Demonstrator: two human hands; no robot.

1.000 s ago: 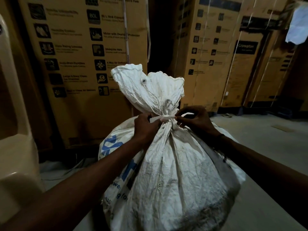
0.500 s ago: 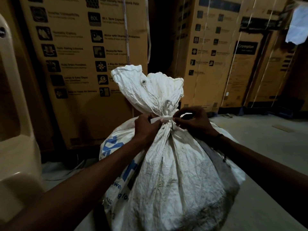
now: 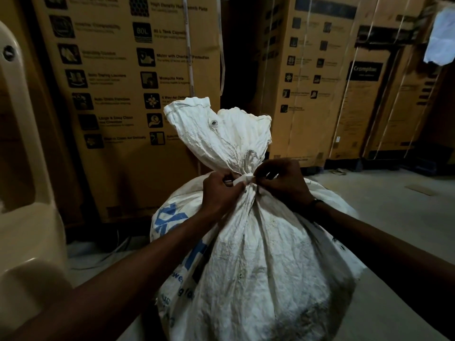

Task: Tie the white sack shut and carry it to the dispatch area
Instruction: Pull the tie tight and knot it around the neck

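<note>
The white sack stood upright on the grey floor at the centre of the view, filled and rounded below, with blue lettering on its left face. Its neck was gathered tight, and above the gather the loose mouth fanned upward, a metal eyelet showing near its rim. A white strip was wound round the neck at the gather. The left hand lay against the left side of the neck, its fingers curled and pinching one end of the strip. The right hand met it from the opposite side, its fingertips drawn together and pinching the strip just beside the wrapped part. The two hands were close together, with the strip between them. A dark band circled the right wrist.

Behind the sack stood tall brown cartons printed with rows of dark icons and lines of text; further cartons rose at the right rear, bound with pale straps. A cream plastic unit filled the left edge of the view, near the sack but apart from it. A pale cloth hung at the upper right corner.
</note>
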